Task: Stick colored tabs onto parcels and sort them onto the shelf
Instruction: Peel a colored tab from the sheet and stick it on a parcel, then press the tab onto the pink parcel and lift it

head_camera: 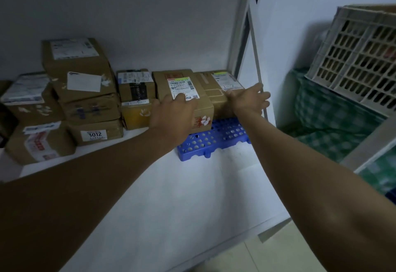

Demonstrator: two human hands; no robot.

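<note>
Parcels are the business here, and two of them sit side by side at the right end of the white shelf [162,186], raised off its surface on a blue perforated pallet [214,136]. The middle parcel [203,102] carries a white shipping label with a strip of colour along its top edge, apparently the tab; the right parcel [216,94] next to it shows a yellow-green strip on its own label. The left hand [171,113] lies flat on the top and front of the middle parcel with fingers spread, its grip loose and closed on nothing, which reads as a push or a steadying press, not a lift. The right hand [248,100] rests open against the right parcel, its fingertips reaching the grey shelf upright [255,57]; its grip also has hold of nothing. Judging by this, the two boxes are being squared against each other and tucked into the corner so the row stays tight and the labels face up for reading. To the left, more brown parcels are stacked, among them a stack of three [85,92] whose lowest box bears a sticker reading 3012. Beyond the upright, a tilted grey plastic crate [353,62] leans over a green checked bag [334,121]. Placement looks nearly finished for this pair; whether more parcels wait cannot be told.
</note>
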